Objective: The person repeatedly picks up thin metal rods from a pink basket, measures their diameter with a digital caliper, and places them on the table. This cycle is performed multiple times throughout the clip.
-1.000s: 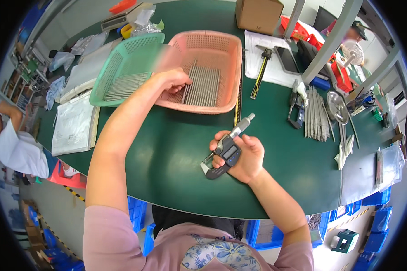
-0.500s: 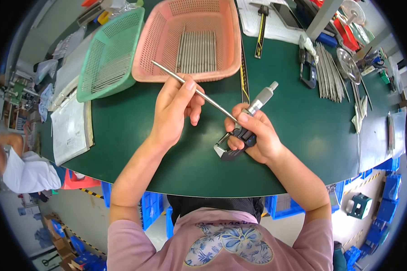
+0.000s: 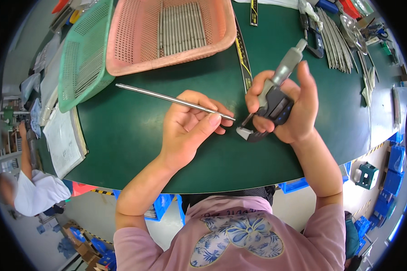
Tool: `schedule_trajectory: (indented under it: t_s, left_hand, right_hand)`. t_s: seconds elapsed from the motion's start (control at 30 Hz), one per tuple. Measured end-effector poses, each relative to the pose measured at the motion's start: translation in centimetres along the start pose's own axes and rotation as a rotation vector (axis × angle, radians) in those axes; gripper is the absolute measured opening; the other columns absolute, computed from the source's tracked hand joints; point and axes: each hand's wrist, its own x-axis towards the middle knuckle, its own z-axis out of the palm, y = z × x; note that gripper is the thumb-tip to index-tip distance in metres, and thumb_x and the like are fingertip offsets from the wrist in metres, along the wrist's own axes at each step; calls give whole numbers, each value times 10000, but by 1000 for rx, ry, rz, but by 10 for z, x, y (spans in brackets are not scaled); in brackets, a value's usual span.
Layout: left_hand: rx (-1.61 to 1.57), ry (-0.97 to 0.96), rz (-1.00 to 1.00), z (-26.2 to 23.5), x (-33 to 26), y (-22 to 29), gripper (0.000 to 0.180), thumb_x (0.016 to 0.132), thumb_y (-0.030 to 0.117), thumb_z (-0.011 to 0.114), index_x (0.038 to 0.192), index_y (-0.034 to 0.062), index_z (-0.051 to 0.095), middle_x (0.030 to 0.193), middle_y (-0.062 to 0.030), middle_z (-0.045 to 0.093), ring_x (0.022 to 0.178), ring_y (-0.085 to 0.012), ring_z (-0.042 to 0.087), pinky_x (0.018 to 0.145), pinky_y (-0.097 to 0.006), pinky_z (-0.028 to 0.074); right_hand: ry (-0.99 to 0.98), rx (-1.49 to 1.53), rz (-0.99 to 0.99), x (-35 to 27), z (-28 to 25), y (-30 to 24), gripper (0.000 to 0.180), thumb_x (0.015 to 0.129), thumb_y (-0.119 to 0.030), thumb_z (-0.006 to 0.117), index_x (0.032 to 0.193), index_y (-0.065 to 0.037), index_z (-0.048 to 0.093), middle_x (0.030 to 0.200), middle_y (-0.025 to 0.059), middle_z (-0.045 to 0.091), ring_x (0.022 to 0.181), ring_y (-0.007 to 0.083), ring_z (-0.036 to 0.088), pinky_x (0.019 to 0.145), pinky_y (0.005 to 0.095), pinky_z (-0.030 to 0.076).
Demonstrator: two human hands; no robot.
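Head view: rod (image 3: 160, 97) left of micrometer (image 3: 279, 106), long axis slanting down rightward, right tip just beside micrometer's measuring end, apart. Left hand (image 3: 185, 131) pinches rod in fingers; right hand (image 3: 300, 110) grips micrometer.

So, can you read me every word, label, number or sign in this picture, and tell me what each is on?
No text reads clearly enough to quote.
Pink shirt: dark lettering across the chest, folded and incomplete.
Digital micrometer in the right hand: display too blurred.
Black-and-yellow strip: markings too small.
Black-and-yellow bar at the top edge: markings too small.
Paper sheet at left: print too faint.
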Motion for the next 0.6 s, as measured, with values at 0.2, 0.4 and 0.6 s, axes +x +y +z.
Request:
schedule_trajectory:
  t_s: [0.2,0.4,0.6]
  left_hand:
    - [23,12,-16,8,-3,-9,157,825,92,545,917,38,428,855,-155,570,731,-194,587,614,-283,508]
    - [-51,-31,-49,8,-1,-9,160,824,6,527,940,15,417,874,-141,578,757,-144,576,663,-254,483]
    - [-51,-47,-49,7,-3,-11,160,819,-14,522,942,11,424,874,-142,576,745,-138,573,665,-254,487]
  right_hand:
    - [-6,18,-16,-2,0,0,687,854,-576,141,849,13,496,689,161,536,363,158,410,363,245,385]
    - [-10,48,-21,-2,-2,0,631,881,-513,133,851,12,482,696,168,522,353,154,388,362,250,385]
    - [-29,65,-11,-2,-3,3,645,867,-542,158,871,16,482,706,167,523,367,149,388,368,247,384]
